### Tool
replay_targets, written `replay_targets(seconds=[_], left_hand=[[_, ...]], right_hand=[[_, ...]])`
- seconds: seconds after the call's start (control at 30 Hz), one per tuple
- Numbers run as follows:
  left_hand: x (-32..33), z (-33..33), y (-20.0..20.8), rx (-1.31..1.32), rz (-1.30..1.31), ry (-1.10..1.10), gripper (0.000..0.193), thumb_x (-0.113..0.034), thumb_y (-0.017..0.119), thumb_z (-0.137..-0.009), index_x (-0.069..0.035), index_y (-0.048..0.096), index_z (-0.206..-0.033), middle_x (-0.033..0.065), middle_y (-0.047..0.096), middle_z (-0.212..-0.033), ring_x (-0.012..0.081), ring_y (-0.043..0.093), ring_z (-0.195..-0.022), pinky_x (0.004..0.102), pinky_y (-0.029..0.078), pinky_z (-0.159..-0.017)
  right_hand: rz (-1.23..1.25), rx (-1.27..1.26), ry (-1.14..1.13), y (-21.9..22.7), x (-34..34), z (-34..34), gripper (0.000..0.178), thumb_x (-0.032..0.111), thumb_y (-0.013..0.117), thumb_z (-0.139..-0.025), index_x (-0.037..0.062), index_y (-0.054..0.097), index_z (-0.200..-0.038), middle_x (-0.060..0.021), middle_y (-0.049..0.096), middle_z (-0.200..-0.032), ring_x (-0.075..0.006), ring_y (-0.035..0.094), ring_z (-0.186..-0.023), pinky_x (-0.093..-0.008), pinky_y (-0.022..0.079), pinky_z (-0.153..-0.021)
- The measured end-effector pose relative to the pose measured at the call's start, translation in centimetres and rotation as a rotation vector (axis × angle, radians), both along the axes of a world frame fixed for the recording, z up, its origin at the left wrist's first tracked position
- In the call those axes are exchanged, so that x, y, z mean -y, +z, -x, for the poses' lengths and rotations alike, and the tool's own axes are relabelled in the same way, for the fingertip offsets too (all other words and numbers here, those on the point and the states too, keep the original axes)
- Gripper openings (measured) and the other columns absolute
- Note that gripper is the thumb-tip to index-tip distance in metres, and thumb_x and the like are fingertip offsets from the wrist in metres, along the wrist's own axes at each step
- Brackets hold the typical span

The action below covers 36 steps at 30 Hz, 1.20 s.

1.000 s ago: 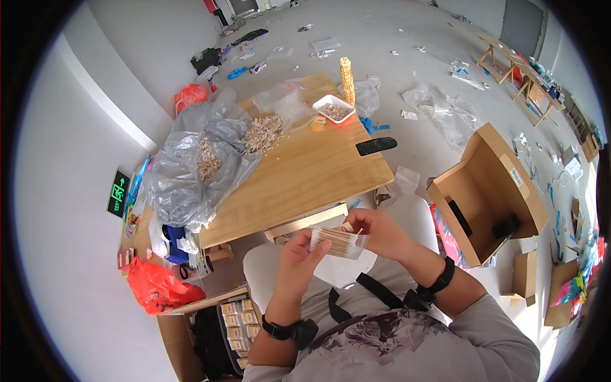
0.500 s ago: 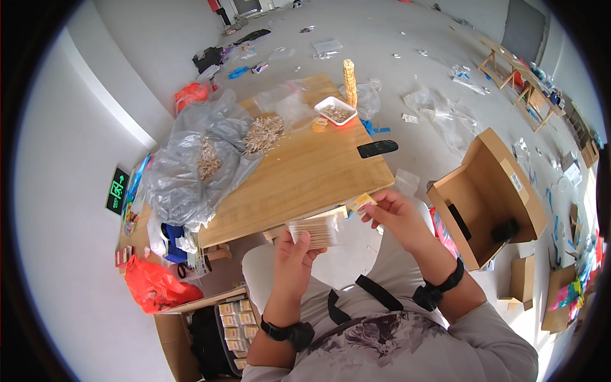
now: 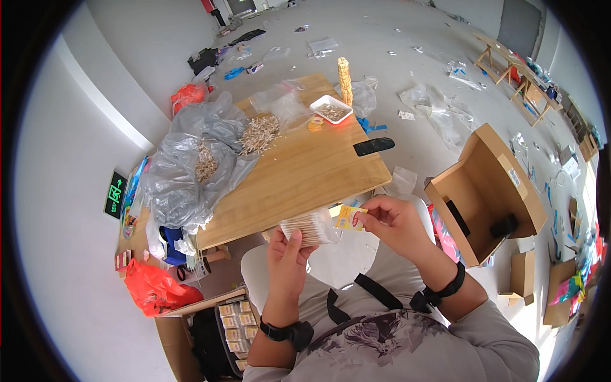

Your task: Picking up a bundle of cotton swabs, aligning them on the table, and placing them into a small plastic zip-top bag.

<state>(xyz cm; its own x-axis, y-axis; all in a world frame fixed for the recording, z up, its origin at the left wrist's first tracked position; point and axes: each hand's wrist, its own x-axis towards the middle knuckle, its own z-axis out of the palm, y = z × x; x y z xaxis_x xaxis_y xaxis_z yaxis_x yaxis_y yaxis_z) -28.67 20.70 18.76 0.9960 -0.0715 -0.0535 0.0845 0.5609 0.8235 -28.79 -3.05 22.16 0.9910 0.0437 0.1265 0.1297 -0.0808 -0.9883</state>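
My left hand grips a clear bag of cotton swabs, the thumb lying across its front. The swabs lie side by side in the bag, and the bag's loose clear end points right. Pinched in my right hand is a small yellow-and-white card with a red mark. Its left edge is close beside the bag's clear end; whether they touch I cannot tell. Both hands are over my lap, just off the near edge of the wooden table.
On the table are a grey plastic bag, a pile of loose swabs, a white tray and a tall stack of yellow cards. An open cardboard box stands at right. Packed swab bags fill a bin at lower left.
The card in my right hand has moved left and slightly down, toward the bag's loose end, and now shows its face more. My left hand's hold on the bag stays the same.
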Motion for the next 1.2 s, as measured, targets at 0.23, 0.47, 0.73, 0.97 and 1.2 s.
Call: replay_targets(seconds=[0.23, 0.47, 0.73, 0.97, 1.2], left_hand=[[-0.5, 0.0, -0.4, 0.018, -0.042, -0.021, 0.031, -0.016, 0.055, -0.107, -0.001, 0.050, -0.134, 0.0119, 0.068, -0.123, 0.0188, 0.071, -0.105, 0.0344, 0.059, -0.091], [-0.3, 0.1, -0.6, 0.017, -0.044, -0.068, 0.032, -0.015, 0.055, -0.106, -0.001, 0.050, -0.135, 0.0124, 0.067, -0.124, 0.0202, 0.070, -0.107, 0.0371, 0.059, -0.093], [-0.1, 0.4, -0.1, -0.066, 0.028, -0.169, 0.035, -0.010, 0.055, -0.103, -0.002, 0.049, -0.137, 0.0122, 0.067, -0.125, 0.0214, 0.069, -0.108, 0.0396, 0.059, -0.093], [-0.2, 0.6, 0.0, -0.026, -0.013, -0.222, 0.028, -0.012, 0.058, -0.103, -0.003, 0.051, -0.129, 0.0113, 0.067, -0.116, 0.0196, 0.070, -0.101, 0.0369, 0.063, -0.080], [0.2, 0.5, 0.1, 0.052, -0.277, -0.091, 0.028, -0.015, 0.064, -0.102, -0.001, 0.052, -0.124, 0.0111, 0.067, -0.110, 0.0177, 0.070, -0.093, 0.0330, 0.063, -0.074]], right_hand=[[-0.021, -0.008, 0.018, 0.1, -0.3, -0.1, 0.016, 0.011, 0.075, -0.095, -0.0028, 0.072, -0.102, -0.0009, 0.072, -0.084, -0.0035, 0.061, -0.072, -0.0214, 0.051, -0.065], [-0.013, -0.087, 0.159, 0.1, -0.1, -0.1, 0.014, 0.013, 0.073, -0.097, -0.0007, 0.072, -0.102, -0.0006, 0.070, -0.084, -0.0041, 0.061, -0.072, -0.0213, 0.049, -0.065], [-0.248, -0.291, 0.454, -1.5, 0.8, -1.0, 0.014, 0.012, 0.068, -0.100, 0.0000, 0.069, -0.108, -0.0024, 0.071, -0.092, -0.0072, 0.061, -0.076, -0.0236, 0.051, -0.072], [-0.265, -0.316, 0.499, -1.8, 0.2, -1.0, 0.011, 0.011, 0.068, -0.100, 0.0011, 0.068, -0.106, -0.0022, 0.071, -0.092, -0.0070, 0.061, -0.077, -0.0241, 0.051, -0.072], [-0.202, -0.229, 0.411, -1.8, 0.1, -1.0, 0.010, 0.009, 0.072, -0.097, 0.0021, 0.068, -0.103, -0.0011, 0.070, -0.090, -0.0063, 0.061, -0.076, -0.0230, 0.050, -0.071]])
